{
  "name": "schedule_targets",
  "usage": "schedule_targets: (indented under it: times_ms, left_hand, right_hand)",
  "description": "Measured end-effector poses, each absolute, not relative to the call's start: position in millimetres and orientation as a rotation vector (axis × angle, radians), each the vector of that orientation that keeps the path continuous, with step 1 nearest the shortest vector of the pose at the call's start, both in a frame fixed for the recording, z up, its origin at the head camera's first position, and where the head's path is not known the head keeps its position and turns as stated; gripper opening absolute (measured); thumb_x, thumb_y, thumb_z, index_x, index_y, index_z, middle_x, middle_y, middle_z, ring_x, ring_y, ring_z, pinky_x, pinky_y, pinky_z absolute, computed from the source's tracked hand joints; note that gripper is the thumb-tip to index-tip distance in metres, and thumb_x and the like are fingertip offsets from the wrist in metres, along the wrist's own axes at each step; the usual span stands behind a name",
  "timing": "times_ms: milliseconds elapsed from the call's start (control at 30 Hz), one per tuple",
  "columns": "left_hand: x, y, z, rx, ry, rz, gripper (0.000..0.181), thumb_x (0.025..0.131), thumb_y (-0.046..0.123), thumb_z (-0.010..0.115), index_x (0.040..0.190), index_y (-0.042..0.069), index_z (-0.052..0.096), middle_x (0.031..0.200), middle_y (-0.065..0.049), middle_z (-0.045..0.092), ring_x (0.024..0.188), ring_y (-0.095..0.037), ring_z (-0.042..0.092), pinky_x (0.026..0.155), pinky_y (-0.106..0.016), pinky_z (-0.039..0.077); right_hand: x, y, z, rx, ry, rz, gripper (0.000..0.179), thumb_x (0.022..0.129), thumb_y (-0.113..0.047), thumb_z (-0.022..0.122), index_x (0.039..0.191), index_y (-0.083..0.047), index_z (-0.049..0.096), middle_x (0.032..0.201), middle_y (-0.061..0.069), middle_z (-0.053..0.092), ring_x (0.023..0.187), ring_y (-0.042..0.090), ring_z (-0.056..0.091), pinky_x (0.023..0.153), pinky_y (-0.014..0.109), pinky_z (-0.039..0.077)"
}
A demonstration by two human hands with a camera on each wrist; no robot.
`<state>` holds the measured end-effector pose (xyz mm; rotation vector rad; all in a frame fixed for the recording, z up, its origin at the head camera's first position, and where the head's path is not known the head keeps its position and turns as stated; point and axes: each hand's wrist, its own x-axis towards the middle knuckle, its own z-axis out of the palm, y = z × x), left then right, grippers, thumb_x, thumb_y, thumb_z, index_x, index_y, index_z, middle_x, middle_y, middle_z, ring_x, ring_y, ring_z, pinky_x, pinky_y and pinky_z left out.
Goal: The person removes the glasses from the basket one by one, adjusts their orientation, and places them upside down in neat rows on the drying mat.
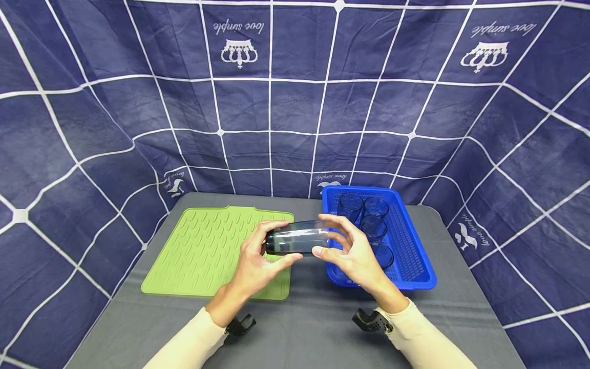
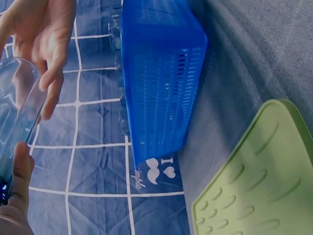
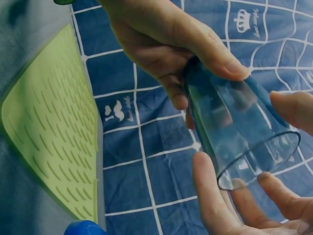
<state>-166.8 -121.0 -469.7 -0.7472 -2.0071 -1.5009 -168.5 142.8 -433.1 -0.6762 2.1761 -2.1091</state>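
Navy cloth with a white grid hangs behind and around your grey table [image 1: 304, 328]. You hold a clear bluish glass [image 1: 297, 238] on its side in the air above the table, between the green mat and the blue basket, its open mouth toward your right. Your left hand [image 1: 255, 264] grips the base end, thumb and fingers curled round it. Your right hand [image 1: 352, 251] cups the mouth end, its fingers lightly bent against the rim. Just right of the glass, the blue basket [image 1: 417, 256] holds four more glasses [image 1: 373, 228] standing in a line. On the left, the green mat [image 1: 203, 251] lies flat on the table.
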Motion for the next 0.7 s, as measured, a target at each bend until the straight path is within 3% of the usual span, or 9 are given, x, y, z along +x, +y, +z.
schedule_targets:
  times_ms: [167,333,500,700]
  left_hand:
    - [-166.3,-129.6,-468.7,-0.711,-2.013,-1.478,0.08,0.078,0.007,0.109,0.148,0.01,0.072,0.141,-0.015,0.079,0.117,-0.013,0.076,0.088,-0.017,0.066]
    - [-167.5,-139.3,-466.3,-0.65,-2.009,-1.457,0.079,0.077,0.004,0.109,0.147,0.009,0.073,0.139,-0.013,0.08,0.116,-0.009,0.075,0.087,-0.015,0.065]
    - [-167.9,-148.8,-465.7,-0.608,-2.02,-1.462,0.078,0.078,0.002,0.108,0.147,0.008,0.073,0.14,-0.013,0.079,0.117,-0.01,0.076,0.09,-0.016,0.065]
    - [-167.6,-160.1,-464.8,-0.575,-2.038,-1.42,0.077,0.078,0.004,0.109,0.146,0.008,0.073,0.138,-0.014,0.08,0.116,-0.01,0.075,0.089,-0.015,0.066]
  right_hand:
    - [-169.5,146.8,-432.6,-0.708,2.156,-2.14,0.069,0.101,0.0,0.086,0.164,-0.002,0.057,0.164,0.021,0.062,0.14,0.014,0.074,0.102,0.038,0.072]
    - [-171.4,151.7,-430.3,-0.742,2.128,-2.178,0.065,0.102,0.006,0.083,0.162,-0.001,0.058,0.159,0.013,0.067,0.141,0.016,0.074,0.103,0.041,0.072]
    - [-172.0,156.4,-428.8,-0.753,2.198,-2.15,0.062,0.103,0.006,0.082,0.16,-0.001,0.06,0.154,0.002,0.071,0.139,0.014,0.075,0.103,0.037,0.071]
    - [-171.3,162.1,-428.1,-0.759,2.272,-2.108,0.058,0.104,0.004,0.08,0.159,-0.002,0.062,0.153,0.001,0.072,0.137,0.012,0.076,0.103,0.032,0.07]
